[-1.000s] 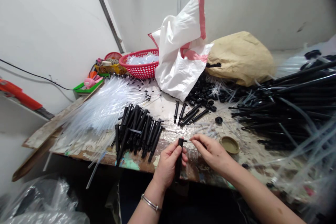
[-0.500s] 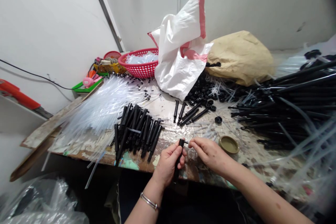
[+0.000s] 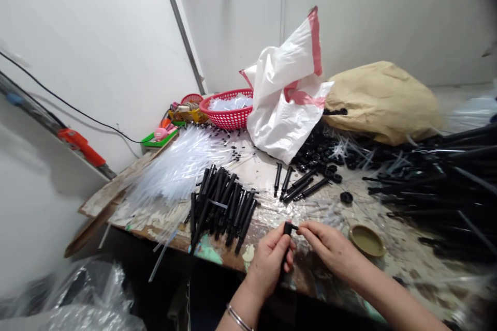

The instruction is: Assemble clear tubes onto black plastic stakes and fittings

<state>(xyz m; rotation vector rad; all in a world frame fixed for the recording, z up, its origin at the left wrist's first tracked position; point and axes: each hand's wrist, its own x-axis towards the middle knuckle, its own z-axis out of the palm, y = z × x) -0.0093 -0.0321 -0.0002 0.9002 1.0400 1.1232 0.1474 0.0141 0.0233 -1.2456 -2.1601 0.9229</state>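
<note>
Upright in my left hand [image 3: 268, 257] is a black plastic tube [image 3: 288, 228]; the fingers wrap round it and its lower part is hidden. A short black spout-like piece [image 3: 294, 227] sticks out sideways from the tube's top. My right hand [image 3: 328, 245] is closed in a pinch at the outer end of that piece, with thumb and index finger together. Just left of my hands, a bunch of similar black tubes [image 3: 223, 207] lies on the table's front part. Several more black tubes [image 3: 305, 184] lie behind my hands.
A shallow olive dish [image 3: 382, 251] stands right of my right hand. Clear thin tubes [image 3: 166, 170] spread at the left, long black rods [image 3: 446, 186] pile at the right. Behind are a red basket [image 3: 229, 120], a white sack [image 3: 272, 108] and a tan bag [image 3: 384, 98].
The camera view has shifted, so the table and hands appear lower and further right. Both hands remain at the tube, and the right fingers still pinch at its side piece.
</note>
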